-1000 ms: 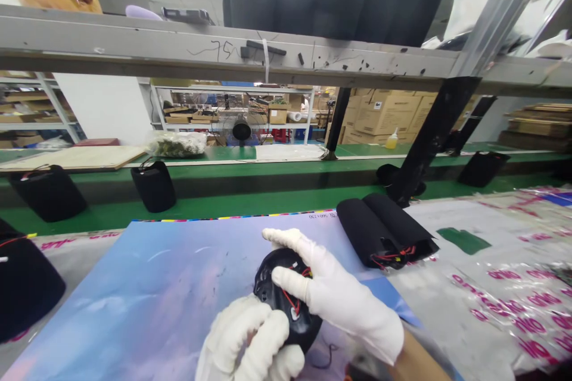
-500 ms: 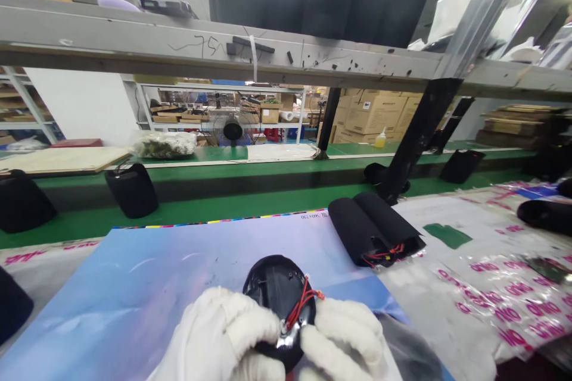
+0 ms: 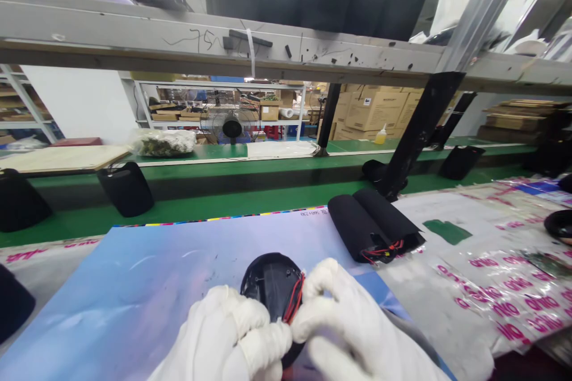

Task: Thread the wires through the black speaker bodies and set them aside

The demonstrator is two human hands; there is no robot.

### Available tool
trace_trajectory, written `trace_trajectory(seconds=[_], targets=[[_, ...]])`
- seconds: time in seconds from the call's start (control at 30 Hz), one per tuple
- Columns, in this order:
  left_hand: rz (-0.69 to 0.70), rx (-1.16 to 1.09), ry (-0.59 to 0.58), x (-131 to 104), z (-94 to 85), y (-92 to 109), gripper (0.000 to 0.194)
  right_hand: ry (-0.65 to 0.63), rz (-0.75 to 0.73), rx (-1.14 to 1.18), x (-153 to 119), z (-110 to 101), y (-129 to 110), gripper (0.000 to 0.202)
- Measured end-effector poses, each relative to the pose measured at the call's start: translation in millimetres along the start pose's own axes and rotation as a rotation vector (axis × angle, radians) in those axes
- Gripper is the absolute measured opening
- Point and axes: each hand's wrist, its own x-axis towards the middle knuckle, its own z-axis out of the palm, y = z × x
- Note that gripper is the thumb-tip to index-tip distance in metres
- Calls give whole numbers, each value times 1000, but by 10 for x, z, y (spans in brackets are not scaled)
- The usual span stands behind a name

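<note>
A round black part (image 3: pixel 270 280) with red wires (image 3: pixel 295 299) is held low in the centre, above a blue printed sheet (image 3: pixel 170 274). My left hand (image 3: pixel 232 333), in a white glove, is closed on the left and lower edge of this part. At its right side, my right hand (image 3: pixel 344 321), also gloved in white, has thumb and index finger pinched at the red wires. The fingertips cover the lower part of the black piece.
Two black fabric-covered cylinders (image 3: pixel 373 223) with red wires lie behind to the right. Other black covers (image 3: pixel 127 187) stand along the green conveyor (image 3: pixel 214 199). A dark post (image 3: pixel 420 131) and an overhead shelf edge (image 3: pixel 313 53) cross the view. Printed plastic (image 3: pixel 513 292) lies right.
My right hand has risen from the part's right edge, its fingers now pinching at the red wires, which are pulled closer together. My left fingers have shifted slightly right across the black part.
</note>
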Motion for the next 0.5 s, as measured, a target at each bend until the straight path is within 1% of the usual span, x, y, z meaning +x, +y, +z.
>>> trace_trajectory(seconds=[0.03, 0.07, 0.1, 0.13, 0.17, 0.2, 0.23, 0.3, 0.37, 0.43, 0.5], targets=[[32, -34, 14, 8, 4, -36, 19, 18, 59, 173, -31, -15, 30, 10], [49, -66, 38, 17, 11, -67, 16, 63, 91, 320, -61, -18, 66, 9], [48, -95, 62, 26, 18, -93, 15, 124, 87, 408, -89, -7, 102, 9], [38, -124, 76, 33, 24, -111, 15, 200, 44, 428, -111, 20, 132, 9], [37, -159, 74, 39, 27, -121, 17, 273, -25, 378, -125, 59, 151, 10], [39, -195, 64, 43, 25, -124, 20, 315, -97, 269, -131, 108, 158, 13], [30, -223, 44, 46, 18, -119, 24, 311, -163, 118, -129, 164, 154, 16], [3, -230, 2, 56, -12, -90, 28, 235, -267, -182, -110, 278, 131, 18], [-41, -177, -14, 76, -54, -49, 28, 151, -309, -367, -86, 370, 123, 12], [-90, -147, -4, 97, -85, -13, 28, 155, -327, -403, -68, 424, 147, 12], [-168, -189, 31, 104, -88, 13, 28, 201, -324, -381, -55, 441, 189, 23]])
